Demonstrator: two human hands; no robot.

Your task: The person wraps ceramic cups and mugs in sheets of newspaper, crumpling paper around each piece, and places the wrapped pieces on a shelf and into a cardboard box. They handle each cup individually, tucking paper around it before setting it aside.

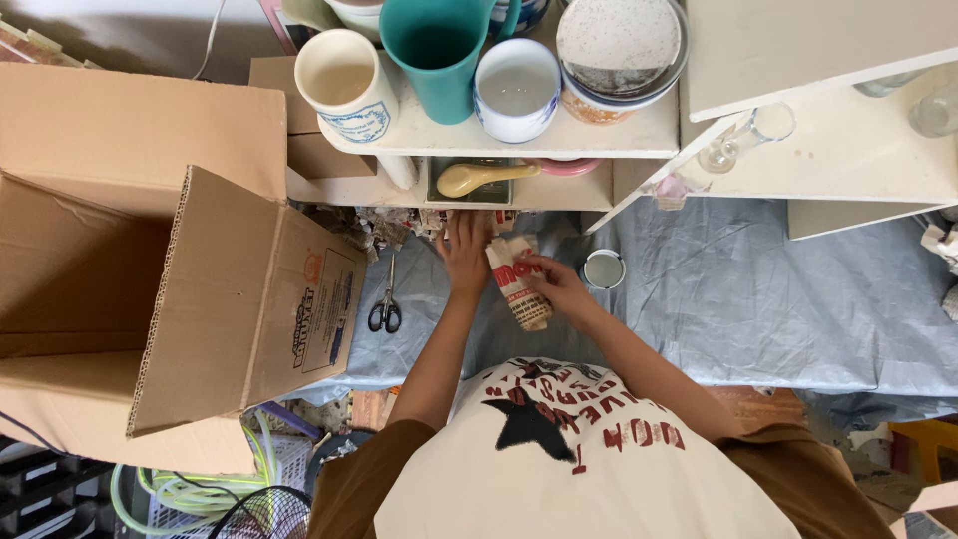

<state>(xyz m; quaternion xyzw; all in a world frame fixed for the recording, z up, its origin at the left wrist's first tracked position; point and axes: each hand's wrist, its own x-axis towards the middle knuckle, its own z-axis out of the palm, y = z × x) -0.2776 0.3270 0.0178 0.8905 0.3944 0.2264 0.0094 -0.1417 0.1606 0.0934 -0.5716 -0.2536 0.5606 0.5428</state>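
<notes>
My right hand [559,287] has its fingers closed around a small bundle wrapped in printed newspaper [517,281], cream paper with red and dark print, roughly cylindrical and crumpled at its ends. It sits just above the grey-blue plastic sheet [758,289] spread over the floor, between my two hands and right in front of the white shelf unit [619,135]. What is inside the wrapping I cannot see; the paper covers it completely.

My left hand [465,250] lies flat, fingers stretched out and holding nothing, its fingertips reaching a loose pile of newspaper sheets [399,225] under the lowest shelf. Whether it touches the bundle's upper end I cannot tell.

Just beside my right hand stands a small round glass [604,269] on the sheet. A pair of black-handled scissors [385,304] lies to the left, near the open brown cardboard box [200,299], whose inside is hidden by its flap. My chest blocks the floor nearest me.
</notes>
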